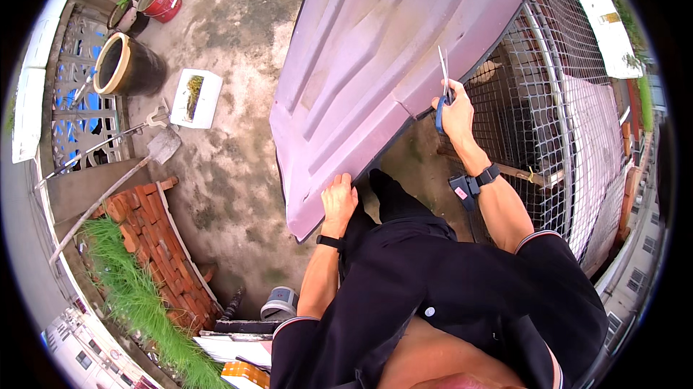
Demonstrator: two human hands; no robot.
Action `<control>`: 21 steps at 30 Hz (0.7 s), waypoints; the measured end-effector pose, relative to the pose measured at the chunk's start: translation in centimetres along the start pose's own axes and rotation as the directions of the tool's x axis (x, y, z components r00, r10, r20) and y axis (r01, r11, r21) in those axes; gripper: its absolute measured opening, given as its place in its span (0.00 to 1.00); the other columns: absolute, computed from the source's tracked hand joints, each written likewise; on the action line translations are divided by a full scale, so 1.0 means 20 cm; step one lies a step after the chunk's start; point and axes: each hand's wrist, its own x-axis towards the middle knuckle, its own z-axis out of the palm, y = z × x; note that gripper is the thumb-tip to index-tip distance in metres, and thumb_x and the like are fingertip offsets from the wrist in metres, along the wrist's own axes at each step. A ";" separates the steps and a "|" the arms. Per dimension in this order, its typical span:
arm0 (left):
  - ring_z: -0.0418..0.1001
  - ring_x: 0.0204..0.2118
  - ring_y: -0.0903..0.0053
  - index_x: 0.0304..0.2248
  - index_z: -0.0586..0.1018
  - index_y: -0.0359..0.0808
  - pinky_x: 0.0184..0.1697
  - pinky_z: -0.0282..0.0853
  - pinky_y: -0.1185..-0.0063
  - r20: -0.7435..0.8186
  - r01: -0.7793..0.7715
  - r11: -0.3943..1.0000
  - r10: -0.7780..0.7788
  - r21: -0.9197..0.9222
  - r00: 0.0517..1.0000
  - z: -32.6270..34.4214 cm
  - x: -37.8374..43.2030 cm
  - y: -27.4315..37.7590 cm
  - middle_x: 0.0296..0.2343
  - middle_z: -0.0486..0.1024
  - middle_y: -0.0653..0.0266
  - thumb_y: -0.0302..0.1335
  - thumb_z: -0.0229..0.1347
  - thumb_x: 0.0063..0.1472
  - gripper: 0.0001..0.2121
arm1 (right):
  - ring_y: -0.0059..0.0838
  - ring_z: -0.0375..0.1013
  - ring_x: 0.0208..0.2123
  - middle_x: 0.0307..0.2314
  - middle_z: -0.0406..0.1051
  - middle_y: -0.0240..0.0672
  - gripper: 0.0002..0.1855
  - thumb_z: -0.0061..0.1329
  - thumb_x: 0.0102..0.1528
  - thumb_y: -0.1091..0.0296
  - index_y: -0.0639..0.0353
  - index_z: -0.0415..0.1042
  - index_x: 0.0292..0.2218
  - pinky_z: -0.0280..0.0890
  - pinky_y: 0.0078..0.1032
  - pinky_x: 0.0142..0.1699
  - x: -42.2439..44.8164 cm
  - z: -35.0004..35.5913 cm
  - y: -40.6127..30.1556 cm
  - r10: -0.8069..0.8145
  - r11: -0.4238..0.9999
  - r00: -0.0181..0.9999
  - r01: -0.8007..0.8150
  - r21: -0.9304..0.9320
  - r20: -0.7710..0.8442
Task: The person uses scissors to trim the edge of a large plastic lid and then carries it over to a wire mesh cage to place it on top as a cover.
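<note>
A large ridged sheet, moulded and pale purple with a dark edge (368, 64), slants from the top of the view down to a corner in front of me. My left hand (339, 198) grips its near edge close to that corner. In my right hand (456, 110) is a pair of scissors with blue handles (443, 102), the narrow blades a little apart and pointing away from me over the sheet. Just left of the scissors, a short slit or crease (406, 107) runs in from the sheet's edge.
Wire netting (547, 64) over a pen stands close at the right. On the concrete floor at left are a white foam box (211, 98), a large dark pot (146, 72), a red bucket (162, 3) and a shovel (164, 145). Stacked bricks (162, 248) lie lower left.
</note>
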 end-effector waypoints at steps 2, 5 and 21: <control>0.74 0.32 0.54 0.32 0.70 0.36 0.33 0.68 0.61 -0.008 -0.001 1.000 0.001 0.011 1.000 -0.02 -0.01 0.02 0.29 0.72 0.55 0.24 0.60 0.49 0.12 | 0.34 0.75 0.29 0.25 0.72 0.39 0.27 0.59 0.44 0.67 0.57 0.70 0.47 0.68 0.30 0.39 0.00 0.00 0.00 0.008 1.000 1.000 -0.008 0.009 0.005; 0.74 0.32 0.54 0.32 0.70 0.36 0.32 0.68 0.60 -0.006 0.003 1.000 -0.003 0.003 1.000 -0.01 -0.01 0.02 0.29 0.72 0.55 0.24 0.60 0.49 0.12 | 0.35 0.75 0.30 0.25 0.73 0.40 0.27 0.59 0.44 0.68 0.57 0.70 0.47 0.68 0.30 0.39 0.01 -0.01 -0.01 0.020 1.000 0.999 -0.020 0.003 0.026; 0.74 0.31 0.55 0.32 0.69 0.36 0.33 0.68 0.62 -0.078 0.021 0.999 -0.023 -0.025 0.997 0.03 -0.04 0.02 0.28 0.71 0.55 0.23 0.59 0.49 0.12 | 0.35 0.76 0.31 0.28 0.75 0.41 0.28 0.58 0.44 0.67 0.55 0.71 0.49 0.68 0.31 0.41 0.03 0.01 0.02 -0.037 0.999 0.999 0.038 -0.028 0.021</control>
